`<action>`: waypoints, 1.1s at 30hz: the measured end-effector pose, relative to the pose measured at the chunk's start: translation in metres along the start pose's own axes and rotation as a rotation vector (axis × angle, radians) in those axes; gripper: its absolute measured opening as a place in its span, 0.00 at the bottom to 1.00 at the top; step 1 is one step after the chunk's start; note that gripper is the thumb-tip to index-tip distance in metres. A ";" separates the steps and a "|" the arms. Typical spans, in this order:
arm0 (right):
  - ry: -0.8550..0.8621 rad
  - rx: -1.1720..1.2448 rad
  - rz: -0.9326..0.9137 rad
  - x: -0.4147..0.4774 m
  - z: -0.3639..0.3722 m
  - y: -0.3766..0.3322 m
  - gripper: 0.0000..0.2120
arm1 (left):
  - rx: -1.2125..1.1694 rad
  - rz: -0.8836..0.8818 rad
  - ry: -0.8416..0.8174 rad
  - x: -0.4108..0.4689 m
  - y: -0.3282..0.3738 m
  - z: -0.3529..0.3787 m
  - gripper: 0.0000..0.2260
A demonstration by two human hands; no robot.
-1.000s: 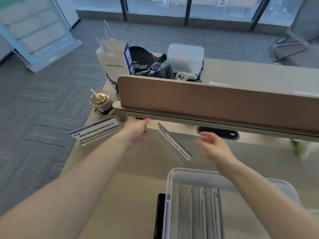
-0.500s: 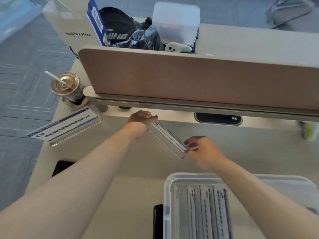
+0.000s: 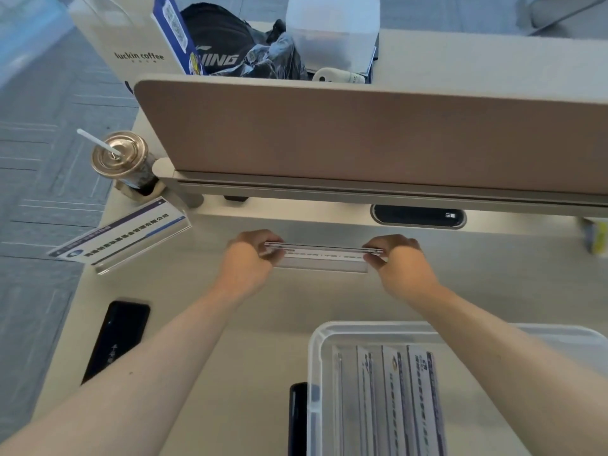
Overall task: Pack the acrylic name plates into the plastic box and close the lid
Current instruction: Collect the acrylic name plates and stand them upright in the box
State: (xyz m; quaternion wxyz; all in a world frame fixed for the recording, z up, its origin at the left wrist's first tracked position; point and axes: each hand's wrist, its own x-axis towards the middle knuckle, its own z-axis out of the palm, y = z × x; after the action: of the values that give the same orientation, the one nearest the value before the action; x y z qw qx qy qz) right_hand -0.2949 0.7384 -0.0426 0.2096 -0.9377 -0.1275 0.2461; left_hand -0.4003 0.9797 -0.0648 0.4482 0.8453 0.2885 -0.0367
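I hold a clear acrylic name plate [image 3: 324, 256] level above the desk, edge-on to the camera. My left hand [image 3: 248, 261] grips its left end and my right hand [image 3: 399, 261] grips its right end. The translucent plastic box [image 3: 316, 363] stands open at the bottom right, with several name plates [image 3: 394, 399] lying side by side inside. Another name plate [image 3: 121, 236] with a blue and white insert stands on the desk at the left. No lid is in view.
A brown desk divider [image 3: 362, 133] runs across just behind my hands. An iced coffee cup [image 3: 123, 161] with a straw sits at the left end. One black phone [image 3: 115, 337] lies on the left of the desk; another dark phone [image 3: 297, 416] lies beside the box.
Both hands closed on the ends of the slanted name plate and lifted it, turning it level. The view tipped downward and closer to the desk.
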 end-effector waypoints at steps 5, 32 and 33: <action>0.098 0.003 -0.127 -0.028 -0.032 -0.008 0.09 | 0.131 0.148 0.006 -0.014 0.026 -0.025 0.07; 0.469 -0.255 -0.559 -0.279 -0.237 0.094 0.06 | 0.918 0.746 -0.324 -0.247 0.323 0.017 0.08; 0.466 -0.258 -0.569 -0.286 -0.242 0.106 0.06 | 0.940 0.740 -0.308 -0.253 0.324 0.028 0.06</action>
State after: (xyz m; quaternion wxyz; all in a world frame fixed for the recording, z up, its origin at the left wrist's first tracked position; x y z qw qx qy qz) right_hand -0.3979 0.4672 0.2175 0.1730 -0.9142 -0.3615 -0.0595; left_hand -0.4367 0.7029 0.2384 0.0473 0.9814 -0.1391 -0.1238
